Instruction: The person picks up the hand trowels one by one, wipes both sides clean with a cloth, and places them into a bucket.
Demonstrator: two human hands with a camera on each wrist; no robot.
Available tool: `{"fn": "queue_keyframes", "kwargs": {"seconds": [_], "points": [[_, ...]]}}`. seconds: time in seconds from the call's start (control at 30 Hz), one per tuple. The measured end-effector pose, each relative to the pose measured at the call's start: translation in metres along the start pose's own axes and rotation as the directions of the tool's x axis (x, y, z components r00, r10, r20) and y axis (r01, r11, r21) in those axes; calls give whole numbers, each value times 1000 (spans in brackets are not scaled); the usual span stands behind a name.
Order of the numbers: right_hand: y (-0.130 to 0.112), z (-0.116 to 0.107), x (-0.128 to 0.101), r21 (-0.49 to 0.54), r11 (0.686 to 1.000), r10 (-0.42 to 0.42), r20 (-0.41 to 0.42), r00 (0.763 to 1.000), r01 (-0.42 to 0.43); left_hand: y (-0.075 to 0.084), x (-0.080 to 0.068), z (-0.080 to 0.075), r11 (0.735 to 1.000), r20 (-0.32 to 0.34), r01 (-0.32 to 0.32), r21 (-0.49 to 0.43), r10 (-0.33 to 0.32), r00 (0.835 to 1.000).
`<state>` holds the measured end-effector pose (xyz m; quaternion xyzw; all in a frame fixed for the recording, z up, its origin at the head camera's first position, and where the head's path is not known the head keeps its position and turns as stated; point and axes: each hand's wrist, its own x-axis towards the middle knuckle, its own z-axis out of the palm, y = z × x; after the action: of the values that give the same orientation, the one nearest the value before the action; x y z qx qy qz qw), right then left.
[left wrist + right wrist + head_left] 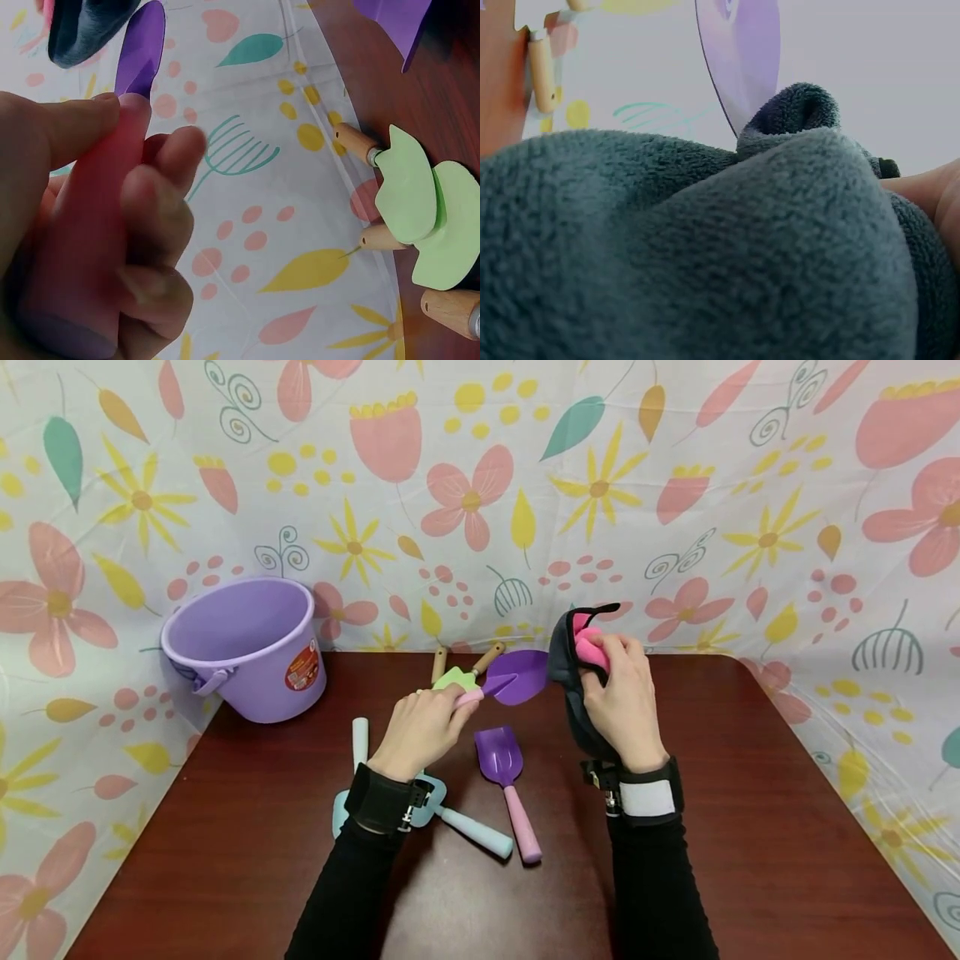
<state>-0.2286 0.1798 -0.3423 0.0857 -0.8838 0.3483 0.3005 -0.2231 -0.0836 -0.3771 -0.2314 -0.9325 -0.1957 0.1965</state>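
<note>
My left hand [423, 727] grips the pink handle [86, 217] of a purple trowel, its fingers curled round it. The trowel's purple blade [521, 681] points right, above the back of the table. In my right hand [626, 706] is a thick dark grey fluffy cloth [573, 714] with a black edge and a bright pink part [588, 647] beside the fingers. The cloth is next to the blade's right edge; whether they touch I cannot tell. In the right wrist view the grey cloth [727, 247] hides most of the hand.
A lilac bucket [273, 685] stands at the back left. A purple scoop [501, 760] with a pink handle lies between my arms. Light blue tools [476, 833] lie partly under my left wrist. Green tools [409, 184] with wooden handles lie near the table's back edge, before a patterned sheet.
</note>
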Motion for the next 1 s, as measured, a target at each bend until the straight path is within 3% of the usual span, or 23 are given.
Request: {"fn": "queue_keyframes", "kwargs": {"seconds": [0.3, 0.87, 1.0], "points": [[-20, 2, -2, 48, 993, -104, -52, 993, 107, 0, 1, -2, 999, 15, 34, -28, -33, 999], [-42, 21, 7, 53, 981, -192, 67, 979, 188, 8, 20, -8, 984, -7, 88, -153, -90, 996], [-40, 27, 8, 24, 973, -231, 103, 967, 230, 14, 20, -6, 988, -18, 84, -133, -87, 996]]}}
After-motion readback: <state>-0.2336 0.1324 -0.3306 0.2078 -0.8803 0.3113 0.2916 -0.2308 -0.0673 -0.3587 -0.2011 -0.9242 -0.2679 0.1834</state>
